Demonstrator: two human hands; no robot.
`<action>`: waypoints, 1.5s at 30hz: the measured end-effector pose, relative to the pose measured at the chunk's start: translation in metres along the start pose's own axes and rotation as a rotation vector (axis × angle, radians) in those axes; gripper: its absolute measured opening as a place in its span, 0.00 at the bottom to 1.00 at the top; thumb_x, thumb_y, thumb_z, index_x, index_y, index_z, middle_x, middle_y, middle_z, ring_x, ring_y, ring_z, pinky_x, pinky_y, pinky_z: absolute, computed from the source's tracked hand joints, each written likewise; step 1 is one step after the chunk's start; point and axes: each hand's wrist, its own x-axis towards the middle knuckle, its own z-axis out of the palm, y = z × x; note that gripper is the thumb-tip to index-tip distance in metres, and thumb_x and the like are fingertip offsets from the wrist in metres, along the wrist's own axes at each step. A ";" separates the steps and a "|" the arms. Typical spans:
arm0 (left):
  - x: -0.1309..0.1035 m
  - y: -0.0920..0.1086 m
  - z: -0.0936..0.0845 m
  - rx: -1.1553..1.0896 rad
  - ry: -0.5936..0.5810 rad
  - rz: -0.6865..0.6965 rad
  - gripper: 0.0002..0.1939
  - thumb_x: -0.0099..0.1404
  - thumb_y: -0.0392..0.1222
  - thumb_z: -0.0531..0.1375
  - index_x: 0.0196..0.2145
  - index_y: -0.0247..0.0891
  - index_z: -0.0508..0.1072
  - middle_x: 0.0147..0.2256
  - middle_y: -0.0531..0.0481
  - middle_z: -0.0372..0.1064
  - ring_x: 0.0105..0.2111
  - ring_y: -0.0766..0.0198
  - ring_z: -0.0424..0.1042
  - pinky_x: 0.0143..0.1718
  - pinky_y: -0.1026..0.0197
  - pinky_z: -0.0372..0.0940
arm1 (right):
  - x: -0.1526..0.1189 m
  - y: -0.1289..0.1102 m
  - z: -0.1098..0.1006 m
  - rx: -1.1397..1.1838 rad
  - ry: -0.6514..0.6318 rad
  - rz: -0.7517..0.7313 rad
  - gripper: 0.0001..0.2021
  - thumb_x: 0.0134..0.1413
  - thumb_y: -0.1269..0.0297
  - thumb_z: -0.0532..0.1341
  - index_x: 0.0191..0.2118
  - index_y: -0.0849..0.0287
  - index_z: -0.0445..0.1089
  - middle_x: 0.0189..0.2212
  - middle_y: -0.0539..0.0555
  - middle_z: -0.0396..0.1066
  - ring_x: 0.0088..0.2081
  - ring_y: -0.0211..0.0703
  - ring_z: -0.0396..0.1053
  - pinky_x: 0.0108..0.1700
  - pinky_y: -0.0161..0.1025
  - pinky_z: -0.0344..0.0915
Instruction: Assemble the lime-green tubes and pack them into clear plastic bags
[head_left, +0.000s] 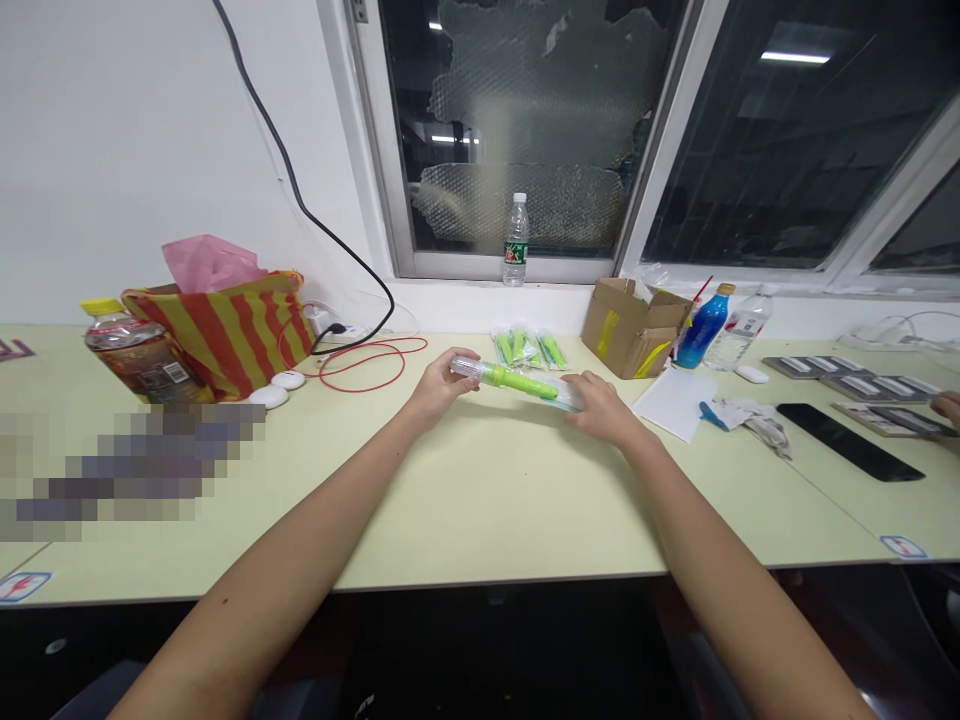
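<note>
A bright green, pen-like item with a clear section (517, 381) is held level above the pale table, between my two hands. My left hand (444, 383) has its fingers closed round the clear left end. At the other end, my right hand (598, 405) grips the clear plastic around the item's right part. Just behind them lie several similar green items in clear bags (528, 348). The fingertips of both hands are partly hidden.
A cardboard box (634, 327), a blue bottle (705, 325) and white paper (675, 402) are to the right. A striped bag (225, 335), a dark drink bottle (142, 355) and a red cable (360, 372) are on the left. Another person's hand (946, 407) shows at the right edge.
</note>
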 end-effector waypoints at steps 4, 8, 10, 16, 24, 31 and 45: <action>-0.002 0.005 0.002 0.000 -0.017 -0.013 0.20 0.54 0.41 0.68 0.43 0.37 0.69 0.39 0.50 0.67 0.37 0.65 0.70 0.41 0.58 0.71 | 0.000 0.000 -0.001 -0.037 0.002 0.030 0.25 0.51 0.57 0.61 0.55 0.58 0.64 0.47 0.61 0.66 0.51 0.57 0.63 0.53 0.51 0.57; -0.004 0.009 0.006 0.004 -0.049 -0.037 0.20 0.54 0.41 0.68 0.43 0.37 0.69 0.39 0.48 0.68 0.38 0.63 0.71 0.43 0.56 0.71 | 0.001 -0.001 0.001 -0.047 0.014 0.013 0.25 0.50 0.54 0.62 0.54 0.57 0.65 0.46 0.60 0.67 0.51 0.57 0.63 0.52 0.51 0.56; -0.005 0.010 0.008 0.007 -0.064 -0.045 0.20 0.54 0.41 0.68 0.43 0.37 0.69 0.40 0.48 0.68 0.38 0.63 0.71 0.44 0.55 0.71 | 0.002 -0.002 0.003 -0.038 0.019 0.000 0.25 0.50 0.54 0.63 0.53 0.57 0.65 0.46 0.59 0.67 0.51 0.56 0.64 0.53 0.50 0.56; -0.006 0.010 0.011 0.026 -0.108 -0.061 0.20 0.53 0.41 0.68 0.43 0.37 0.70 0.38 0.49 0.68 0.37 0.63 0.72 0.44 0.56 0.70 | 0.003 -0.006 0.003 -0.011 0.012 -0.039 0.21 0.49 0.55 0.63 0.49 0.58 0.65 0.45 0.58 0.68 0.49 0.53 0.66 0.50 0.45 0.59; -0.006 0.011 0.013 0.120 -0.054 -0.071 0.23 0.51 0.44 0.70 0.44 0.37 0.72 0.38 0.48 0.69 0.36 0.63 0.70 0.37 0.62 0.66 | 0.002 -0.015 0.000 -0.029 0.066 -0.019 0.18 0.49 0.57 0.63 0.44 0.57 0.61 0.44 0.58 0.68 0.46 0.54 0.66 0.46 0.46 0.60; -0.007 0.006 0.015 0.114 0.019 -0.074 0.23 0.50 0.44 0.70 0.44 0.37 0.73 0.39 0.48 0.70 0.38 0.62 0.71 0.39 0.61 0.66 | 0.002 -0.019 0.003 -0.032 0.082 -0.005 0.18 0.50 0.56 0.62 0.44 0.56 0.60 0.43 0.58 0.69 0.44 0.54 0.67 0.47 0.47 0.59; -0.005 0.009 0.016 0.081 0.042 -0.008 0.22 0.55 0.52 0.67 0.43 0.39 0.67 0.37 0.51 0.65 0.36 0.66 0.67 0.40 0.61 0.68 | 0.002 -0.025 0.004 -0.066 0.074 0.044 0.17 0.51 0.56 0.61 0.44 0.56 0.60 0.41 0.58 0.71 0.43 0.54 0.68 0.45 0.46 0.58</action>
